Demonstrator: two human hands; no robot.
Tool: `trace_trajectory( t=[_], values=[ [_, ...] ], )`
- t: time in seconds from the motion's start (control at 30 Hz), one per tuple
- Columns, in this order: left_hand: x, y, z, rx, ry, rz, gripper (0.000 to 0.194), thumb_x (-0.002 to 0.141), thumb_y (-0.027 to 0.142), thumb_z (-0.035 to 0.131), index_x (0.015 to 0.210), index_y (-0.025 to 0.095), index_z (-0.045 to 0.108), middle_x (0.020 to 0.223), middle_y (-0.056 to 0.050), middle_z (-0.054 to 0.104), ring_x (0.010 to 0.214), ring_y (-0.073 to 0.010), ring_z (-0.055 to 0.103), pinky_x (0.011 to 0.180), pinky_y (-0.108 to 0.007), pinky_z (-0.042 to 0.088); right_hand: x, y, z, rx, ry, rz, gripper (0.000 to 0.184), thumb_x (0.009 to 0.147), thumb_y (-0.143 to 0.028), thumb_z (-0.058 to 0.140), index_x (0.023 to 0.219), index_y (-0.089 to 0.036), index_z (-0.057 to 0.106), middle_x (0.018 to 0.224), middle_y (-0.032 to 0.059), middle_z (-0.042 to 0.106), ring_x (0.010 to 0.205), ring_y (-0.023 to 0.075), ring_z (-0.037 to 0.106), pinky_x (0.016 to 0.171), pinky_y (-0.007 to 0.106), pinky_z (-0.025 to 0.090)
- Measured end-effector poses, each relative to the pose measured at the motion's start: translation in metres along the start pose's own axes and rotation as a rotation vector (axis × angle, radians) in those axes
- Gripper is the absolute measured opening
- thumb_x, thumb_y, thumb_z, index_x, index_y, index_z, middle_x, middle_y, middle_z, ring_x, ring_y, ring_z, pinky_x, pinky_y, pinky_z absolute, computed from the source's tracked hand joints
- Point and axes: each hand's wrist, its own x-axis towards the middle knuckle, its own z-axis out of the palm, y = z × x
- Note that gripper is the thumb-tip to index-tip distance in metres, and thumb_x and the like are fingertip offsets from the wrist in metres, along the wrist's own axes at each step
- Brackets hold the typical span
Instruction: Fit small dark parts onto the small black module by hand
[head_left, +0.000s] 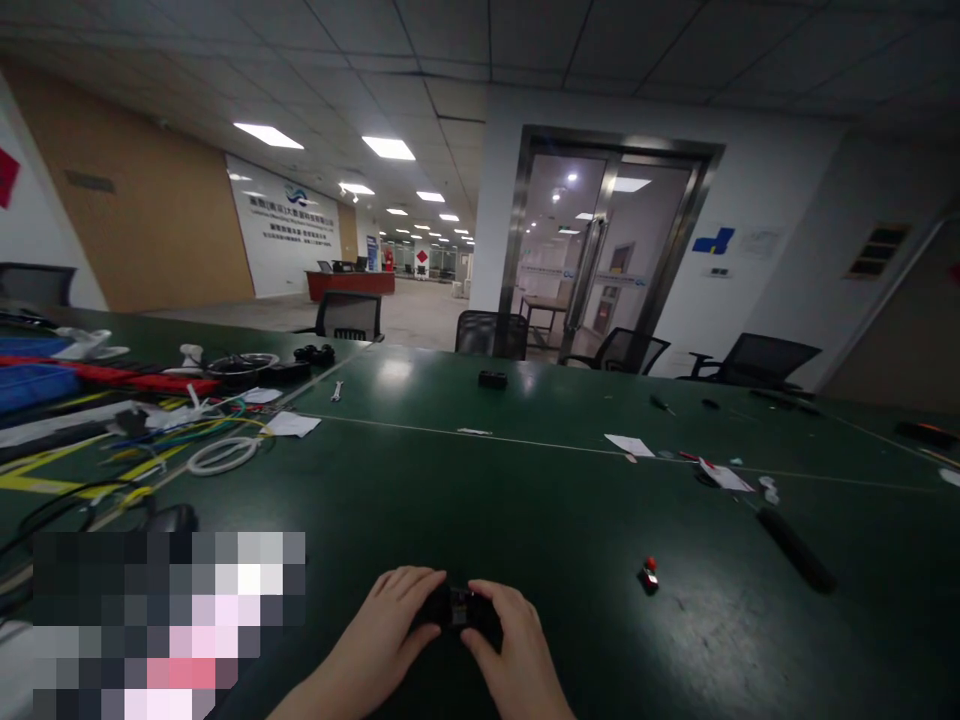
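Low in the middle of the head view, a small black device [460,606] with a lighter patch at its centre is held between my two hands over the green table. My left hand [386,630] is closed on its left side, fingers along the far edge and thumb on the near side. On the opposite side my right hand [517,640] grips it the same way. The fingers hide both ends, so its exact kind cannot be made out. A small red and dark item [649,576] lies on the table to the right of my right hand.
The green table [420,480] spreads ahead. Leftward are tangled cables, a white cable coil [223,456], a blue tray [37,385] and a wrench [337,391]. Further off sits a black box [493,380]. A dark rod [795,550] and paper [630,445] lie right. Chairs stand beyond.
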Motion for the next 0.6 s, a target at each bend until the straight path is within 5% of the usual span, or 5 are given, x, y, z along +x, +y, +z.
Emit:
trace_trajectory(
  t=[0.43, 0.6],
  values=[
    [0.001, -0.003, 0.002, -0.009, -0.016, -0.027, 0.049, 0.080, 0.015, 0.057, 0.125, 0.030, 0.047, 0.124, -0.002, 0.056, 0.114, -0.0245, 0.048, 0.098, -0.043, 0.041, 0.012, 0.015, 0.004, -0.035, -0.093, -0.030, 0.042, 0.073, -0.020, 0.054, 0.115, -0.025, 0.058, 0.120, 0.0038, 0.058, 0.117, 0.0239, 0.048, 0.102, 0.040, 0.035],
    [0.001, -0.002, 0.001, 0.003, -0.001, 0.000, 0.050, 0.081, 0.015, 0.056, 0.127, 0.031, 0.045, 0.123, -0.003, 0.056, 0.113, -0.0241, 0.049, 0.097, -0.043, 0.042, 0.010, 0.019, 0.007, -0.001, -0.037, -0.045, 0.039, 0.076, -0.024, 0.054, 0.114, -0.027, 0.058, 0.118, 0.0027, 0.059, 0.116, 0.0235, 0.049, 0.101, 0.041, 0.036]
  ],
)
